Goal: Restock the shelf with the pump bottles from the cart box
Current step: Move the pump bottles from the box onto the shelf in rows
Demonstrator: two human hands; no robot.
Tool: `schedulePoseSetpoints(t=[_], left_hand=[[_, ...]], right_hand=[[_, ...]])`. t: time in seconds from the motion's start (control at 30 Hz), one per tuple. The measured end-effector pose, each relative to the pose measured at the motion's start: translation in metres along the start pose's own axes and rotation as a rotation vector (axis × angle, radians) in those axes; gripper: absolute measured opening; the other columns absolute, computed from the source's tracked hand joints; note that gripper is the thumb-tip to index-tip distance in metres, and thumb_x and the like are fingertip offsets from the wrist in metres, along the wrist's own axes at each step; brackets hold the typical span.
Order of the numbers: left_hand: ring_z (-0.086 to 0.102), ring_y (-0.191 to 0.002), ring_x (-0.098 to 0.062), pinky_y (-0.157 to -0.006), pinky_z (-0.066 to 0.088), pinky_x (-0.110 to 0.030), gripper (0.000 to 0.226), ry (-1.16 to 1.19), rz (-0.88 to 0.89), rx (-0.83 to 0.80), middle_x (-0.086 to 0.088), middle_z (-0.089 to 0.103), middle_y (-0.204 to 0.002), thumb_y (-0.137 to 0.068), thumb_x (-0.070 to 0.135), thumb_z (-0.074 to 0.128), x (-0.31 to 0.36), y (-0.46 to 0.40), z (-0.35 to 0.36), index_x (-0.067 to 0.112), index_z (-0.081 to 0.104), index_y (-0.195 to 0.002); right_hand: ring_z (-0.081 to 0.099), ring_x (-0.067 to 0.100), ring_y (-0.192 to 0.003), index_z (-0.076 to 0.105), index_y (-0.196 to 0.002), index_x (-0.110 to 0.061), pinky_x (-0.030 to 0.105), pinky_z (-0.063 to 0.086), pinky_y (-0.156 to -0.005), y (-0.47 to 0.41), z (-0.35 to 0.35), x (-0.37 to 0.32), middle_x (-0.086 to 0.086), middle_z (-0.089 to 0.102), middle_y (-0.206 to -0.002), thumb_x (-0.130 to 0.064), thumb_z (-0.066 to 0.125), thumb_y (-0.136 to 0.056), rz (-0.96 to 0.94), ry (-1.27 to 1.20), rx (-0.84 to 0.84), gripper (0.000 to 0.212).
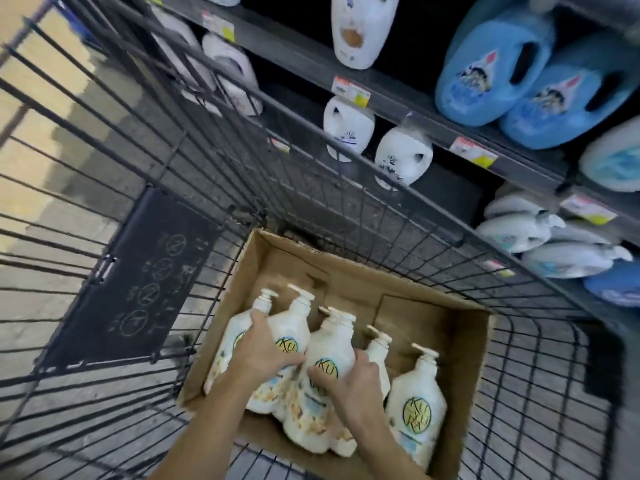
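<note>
An open cardboard box (457,344) sits in the black wire cart (194,188). Several white pump bottles with round green-and-blue labels lie in it, pumps pointing away from me. My left hand (261,351) is wrapped over the two bottles on the left (294,327). My right hand (349,379) grips the middle bottle (329,344) from its right side. Another bottle (417,403) lies alone at the right of the box, and one more (379,355) is half hidden behind my right hand. The dark store shelf (398,95) rises to the right of the cart.
The shelf holds white jugs (363,29) and large blue detergent jugs (491,64), with white pouches (519,230) lower down. Price tags (350,91) hang on the shelf edges. The cart's wire wall stands between the box and the shelf. A tiled floor (45,209) lies to the left.
</note>
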State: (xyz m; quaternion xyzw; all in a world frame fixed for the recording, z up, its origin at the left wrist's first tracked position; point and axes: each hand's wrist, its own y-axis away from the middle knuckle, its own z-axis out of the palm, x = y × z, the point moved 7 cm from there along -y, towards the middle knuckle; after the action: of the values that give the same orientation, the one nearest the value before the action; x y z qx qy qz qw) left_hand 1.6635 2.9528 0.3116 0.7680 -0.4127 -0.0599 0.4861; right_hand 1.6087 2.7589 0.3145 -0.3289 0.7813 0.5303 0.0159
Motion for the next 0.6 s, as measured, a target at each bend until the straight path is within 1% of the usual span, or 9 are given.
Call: schedulePoseSetpoints(t=[0.07,0.17,0.27,0.3,0.37,0.43,0.5,0.53,0.6], left_hand=[[0.057,-0.100,-0.026,-0.080,0.050,-0.037,0.096,0.036,0.001,0.004,-0.007,0.055,-0.116,-0.058,0.042,0.089,-0.006,0.009,-0.006,0.016,0.028,-0.128],[0.060,-0.099,-0.024,-0.078,0.054,-0.038,0.095,0.195,-0.037,0.007,-0.006,0.058,-0.112,-0.055,0.039,0.092,-0.019,0.021,-0.013,0.020,0.030,-0.125],[0.060,-0.094,-0.017,-0.073,0.049,-0.032,0.088,0.287,-0.016,0.049,-0.001,0.061,-0.106,-0.061,0.027,0.092,-0.015,0.042,-0.024,0.020,0.033,-0.125],[0.061,-0.091,-0.013,-0.071,0.048,-0.030,0.088,0.301,0.008,0.065,0.002,0.062,-0.103,-0.061,0.027,0.092,-0.009,0.050,-0.029,0.021,0.032,-0.125],[0.061,-0.086,-0.004,-0.066,0.048,-0.025,0.088,0.306,0.055,0.100,0.008,0.061,-0.099,-0.061,0.028,0.093,0.006,0.066,-0.043,0.023,0.031,-0.123],[0.062,-0.089,-0.005,-0.070,0.053,-0.029,0.093,0.313,0.106,0.145,0.008,0.062,-0.103,-0.056,0.035,0.094,0.027,0.085,-0.062,0.024,0.032,-0.124],[0.066,-0.093,-0.011,-0.078,0.058,-0.040,0.096,0.324,0.156,0.196,0.006,0.064,-0.106,-0.052,0.046,0.093,0.050,0.107,-0.082,0.028,0.033,-0.125],[0.066,-0.093,-0.013,-0.079,0.058,-0.042,0.096,0.319,0.196,0.226,0.007,0.064,-0.106,-0.052,0.049,0.092,0.065,0.120,-0.092,0.029,0.033,-0.125],[0.066,-0.092,-0.013,-0.076,0.057,-0.039,0.093,0.319,0.253,0.284,0.008,0.064,-0.105,-0.056,0.048,0.091,0.095,0.153,-0.108,0.029,0.034,-0.127]], right_hand=[[0.062,0.022,-0.104,0.045,-0.133,-0.020,0.038,0.056,-0.088,0.004,-0.002,-0.010,0.006,0.056,-0.122,-0.068,0.079,-0.053,-0.024,-0.011,-0.058,0.099],[0.061,0.019,-0.107,0.044,-0.130,-0.027,0.038,0.055,-0.092,0.007,-0.006,-0.021,0.000,0.061,-0.121,-0.064,0.079,-0.054,-0.084,-0.007,-0.128,0.092],[0.064,0.017,-0.104,0.043,-0.131,-0.030,0.038,0.057,-0.088,0.014,-0.020,-0.032,-0.003,0.064,-0.119,-0.058,0.081,-0.059,-0.128,-0.050,-0.130,0.086],[0.065,0.015,-0.102,0.042,-0.132,-0.031,0.035,0.058,-0.085,0.019,-0.028,-0.038,-0.004,0.064,-0.118,-0.055,0.082,-0.061,-0.143,-0.072,-0.113,0.086],[0.064,0.005,-0.093,0.042,-0.131,-0.029,0.017,0.053,-0.070,0.031,-0.046,-0.052,-0.011,0.063,-0.110,-0.047,0.085,-0.066,-0.208,-0.104,-0.076,0.080],[0.059,-0.005,-0.084,0.042,-0.129,-0.030,0.011,0.046,-0.057,0.047,-0.073,-0.073,-0.016,0.061,-0.102,-0.040,0.086,-0.070,-0.290,-0.134,-0.042,0.075],[0.058,-0.008,-0.081,0.042,-0.122,-0.036,0.012,0.044,-0.056,0.066,-0.102,-0.094,-0.018,0.062,-0.099,-0.040,0.087,-0.070,-0.349,-0.159,-0.013,0.069],[0.058,-0.008,-0.081,0.042,-0.119,-0.038,0.015,0.047,-0.058,0.077,-0.116,-0.103,-0.018,0.063,-0.098,-0.041,0.087,-0.069,-0.374,-0.174,0.002,0.067],[0.063,-0.003,-0.087,0.043,-0.118,-0.043,0.029,0.058,-0.070,0.102,-0.147,-0.114,-0.017,0.066,-0.100,-0.047,0.087,-0.065,-0.414,-0.214,0.035,0.069]])
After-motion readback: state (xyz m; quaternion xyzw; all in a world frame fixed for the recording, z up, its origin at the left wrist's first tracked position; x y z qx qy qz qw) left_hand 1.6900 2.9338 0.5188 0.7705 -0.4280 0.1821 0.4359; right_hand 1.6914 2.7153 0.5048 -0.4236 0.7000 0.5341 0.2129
